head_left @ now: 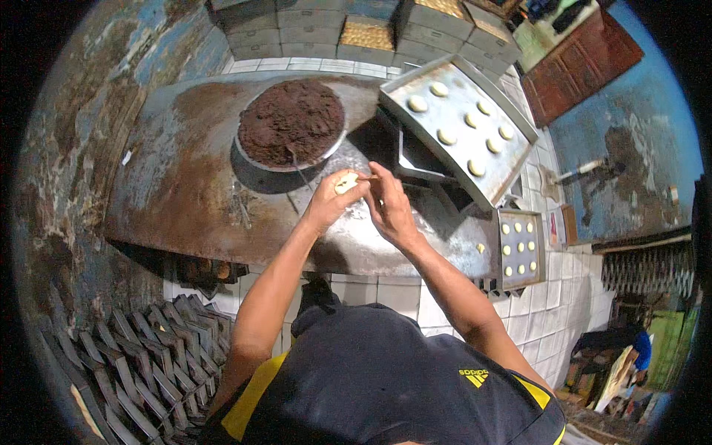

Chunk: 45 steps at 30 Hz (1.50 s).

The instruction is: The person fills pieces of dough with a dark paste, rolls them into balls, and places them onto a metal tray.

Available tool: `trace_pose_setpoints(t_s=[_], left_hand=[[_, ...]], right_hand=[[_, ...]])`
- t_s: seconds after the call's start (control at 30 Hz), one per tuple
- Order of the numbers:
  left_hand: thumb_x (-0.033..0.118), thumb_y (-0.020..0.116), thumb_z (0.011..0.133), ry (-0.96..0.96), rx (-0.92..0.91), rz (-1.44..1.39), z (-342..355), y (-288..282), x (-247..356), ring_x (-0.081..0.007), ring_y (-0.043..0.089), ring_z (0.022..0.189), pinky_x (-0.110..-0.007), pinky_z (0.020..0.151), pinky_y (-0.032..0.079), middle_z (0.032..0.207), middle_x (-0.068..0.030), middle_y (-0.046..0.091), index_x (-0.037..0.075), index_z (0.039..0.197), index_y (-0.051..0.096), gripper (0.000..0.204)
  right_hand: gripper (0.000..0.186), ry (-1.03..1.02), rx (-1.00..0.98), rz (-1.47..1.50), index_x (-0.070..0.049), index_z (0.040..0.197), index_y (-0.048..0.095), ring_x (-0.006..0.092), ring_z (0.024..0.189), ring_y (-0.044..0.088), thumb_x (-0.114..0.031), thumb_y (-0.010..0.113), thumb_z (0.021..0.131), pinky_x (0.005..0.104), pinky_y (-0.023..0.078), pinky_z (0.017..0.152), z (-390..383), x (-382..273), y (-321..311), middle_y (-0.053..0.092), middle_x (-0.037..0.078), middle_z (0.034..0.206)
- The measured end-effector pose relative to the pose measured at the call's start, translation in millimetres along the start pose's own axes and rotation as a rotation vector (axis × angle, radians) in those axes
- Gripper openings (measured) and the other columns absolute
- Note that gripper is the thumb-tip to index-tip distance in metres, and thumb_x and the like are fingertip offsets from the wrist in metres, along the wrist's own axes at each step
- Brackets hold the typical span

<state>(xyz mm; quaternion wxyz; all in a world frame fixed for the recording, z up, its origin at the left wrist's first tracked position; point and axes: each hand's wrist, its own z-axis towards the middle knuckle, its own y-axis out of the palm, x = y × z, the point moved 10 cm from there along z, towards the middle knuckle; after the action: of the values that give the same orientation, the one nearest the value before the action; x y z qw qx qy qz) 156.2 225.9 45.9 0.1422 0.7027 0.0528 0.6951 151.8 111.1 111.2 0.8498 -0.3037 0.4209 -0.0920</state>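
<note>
My left hand (pixel 330 202) is closed around a small flattened piece of pale dough (pixel 345 183), with a darker spot on it. Right beside it, my right hand (pixel 391 204) has its fingers bent and drawn together at the dough's edge. Something thin and brownish shows between its fingertips and the dough; I cannot tell what it is. Just beyond my left hand stands a wide round basin (pixel 343 141) heaped with dark brown crumbly filling (pixel 289 119). A thin metal handle (pixel 302 176) sticks out of the filling toward me.
A large metal tray (pixel 452 104) with several pale dough rounds rests tilted at the right on the worn table (pixel 185 185). A smaller tray (pixel 521 252) of rounds lies beyond the right edge. Stacked metal boxes (pixel 311 30) line the back; metal racks (pixel 141 363) stand lower left.
</note>
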Motion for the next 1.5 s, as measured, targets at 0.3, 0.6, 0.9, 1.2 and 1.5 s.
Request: trace_pose_setpoints(t_s=[0.3, 0.6, 0.9, 1.2, 1.5], left_hand=[[0.023, 0.063, 0.1, 0.32, -0.082, 0.387, -39, 150, 17, -0.0254, 0.056, 0.131, -0.036, 0.103, 0.049, 0.137, -0.019, 0.063, 0.001, 0.127, 0.068, 0.035], [0.018, 0.058, 0.101, 0.334, -0.368, 0.893, -45, 236, 45, -0.0253, 0.063, 0.123, -0.036, 0.101, 0.05, 0.131, -0.0152, 0.068, 0.003, 0.13, 0.067, 0.034], [0.023, 0.069, 0.095, -0.016, -0.407, 0.775, -53, 286, 14, -0.0174, 0.064, 0.108, -0.031, 0.093, 0.051, 0.12, -0.0096, 0.068, 0.005, 0.154, 0.042, 0.067], [0.049, 0.027, 0.11, -0.174, -0.326, -0.27, -57, 362, 7, -0.021, 0.033, 0.148, -0.038, 0.123, 0.025, 0.164, -0.0077, 0.032, 0.006, 0.16, 0.024, 0.066], [0.04, 0.042, 0.109, -0.29, -0.207, -0.442, -52, 392, -38, -0.0196, 0.04, 0.143, -0.038, 0.122, 0.03, 0.156, -0.0089, 0.043, 0.005, 0.15, 0.042, 0.053]], right_hand=[[0.083, 0.663, 0.107, 1.152, 0.006, 0.148, 0.024, 0.0191, 0.092, 0.065, -0.003, 0.077, 0.085, 0.0314, 0.054, 0.085, -111, 75, -73, 0.067, 0.009, 0.101], [0.064, 0.129, 0.289, 0.733, -0.001, 0.147, 0.04, 0.0203, 0.107, 0.068, -0.007, 0.073, 0.092, 0.0351, 0.056, 0.093, -133, 22, -210, 0.07, 0.013, 0.116], [0.053, 0.21, -0.15, 0.322, 0.005, 0.137, 0.044, 0.0186, 0.097, 0.069, -0.004, 0.069, 0.091, 0.0324, 0.056, 0.084, -135, 0, -234, 0.071, 0.014, 0.106], [0.025, -0.053, 0.697, -0.141, -0.007, 0.096, 0.067, 0.0321, 0.103, 0.061, -0.021, 0.08, 0.08, 0.0437, 0.047, 0.091, -201, -1, -292, 0.065, 0.009, 0.105], [0.016, -0.01, 0.687, -0.021, -0.008, 0.086, 0.066, 0.0331, 0.099, 0.06, -0.021, 0.075, 0.083, 0.0454, 0.045, 0.085, -198, 25, -329, 0.063, 0.008, 0.095]])
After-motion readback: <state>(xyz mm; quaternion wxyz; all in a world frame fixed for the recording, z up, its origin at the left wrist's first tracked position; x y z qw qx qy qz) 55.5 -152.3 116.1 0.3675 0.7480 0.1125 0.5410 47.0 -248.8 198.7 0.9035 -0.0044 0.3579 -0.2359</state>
